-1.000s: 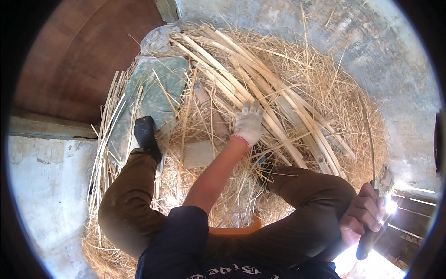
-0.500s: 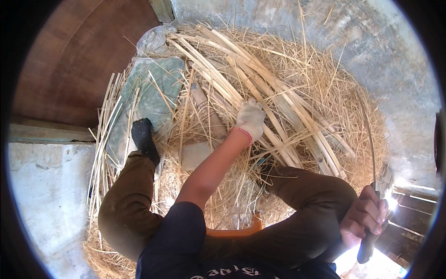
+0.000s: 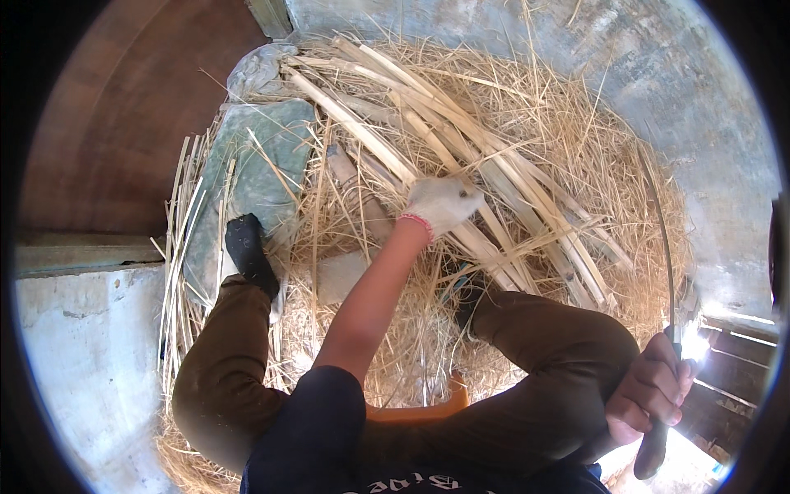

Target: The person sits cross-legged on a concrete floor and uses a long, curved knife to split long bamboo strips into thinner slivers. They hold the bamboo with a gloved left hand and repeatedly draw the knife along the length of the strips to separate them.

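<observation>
My left hand [image 3: 444, 204], in a pale work glove with a pink cuff edge, is closed over split bamboo strips [image 3: 370, 136] in the middle of the pile. The fingertips are hidden beneath the glove. Strips run out from under it toward the upper left and the lower right. At the lower right, my bare right hand [image 3: 650, 389] grips a knife by its dark handle [image 3: 652, 451]. Its long, thin, slightly curved blade [image 3: 662, 239] points upward, apart from the strips.
Straw-like shavings [image 3: 592, 148] lie all around the strips. A round wooden piece [image 3: 352, 185] and a greyish block [image 3: 339, 276] lie between my feet. My left foot [image 3: 249, 251] rests by a green sack [image 3: 255, 156]. A bluish wall [image 3: 683, 90] curves behind.
My left hand has turned, its knuckles now facing more to the right, and shifted slightly on the strips. The right hand still holds the knife upright. The view has shifted slightly.
</observation>
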The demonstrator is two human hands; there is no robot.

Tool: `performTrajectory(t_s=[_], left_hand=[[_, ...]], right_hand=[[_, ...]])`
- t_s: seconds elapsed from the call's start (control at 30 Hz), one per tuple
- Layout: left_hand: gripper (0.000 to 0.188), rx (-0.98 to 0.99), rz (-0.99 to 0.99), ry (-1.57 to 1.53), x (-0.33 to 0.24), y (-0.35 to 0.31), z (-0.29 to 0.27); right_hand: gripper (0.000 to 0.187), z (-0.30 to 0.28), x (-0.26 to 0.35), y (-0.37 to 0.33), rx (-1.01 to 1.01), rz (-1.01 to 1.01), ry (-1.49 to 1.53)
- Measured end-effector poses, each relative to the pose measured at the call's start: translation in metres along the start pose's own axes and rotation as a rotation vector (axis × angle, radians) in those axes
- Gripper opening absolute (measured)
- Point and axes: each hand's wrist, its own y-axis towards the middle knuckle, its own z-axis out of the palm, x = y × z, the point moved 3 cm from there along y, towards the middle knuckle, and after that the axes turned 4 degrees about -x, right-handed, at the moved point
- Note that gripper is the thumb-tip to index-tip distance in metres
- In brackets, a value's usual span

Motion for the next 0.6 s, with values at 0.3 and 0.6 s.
performTrajectory(t_s=[0.3,0.6], left_hand=[[0.073,-0.366,-0.425,-0.114,-0.006,0.016,0.022],[0.067,-0.378,-0.562,-0.310,-0.001,0.036,0.032]], right_hand=[[0.010,0.000,-0.004,0.001,-0.031,-0.043,0.055],[0.010,0.002,-0.007,-0.001,-0.026,-0.063,0.070]])
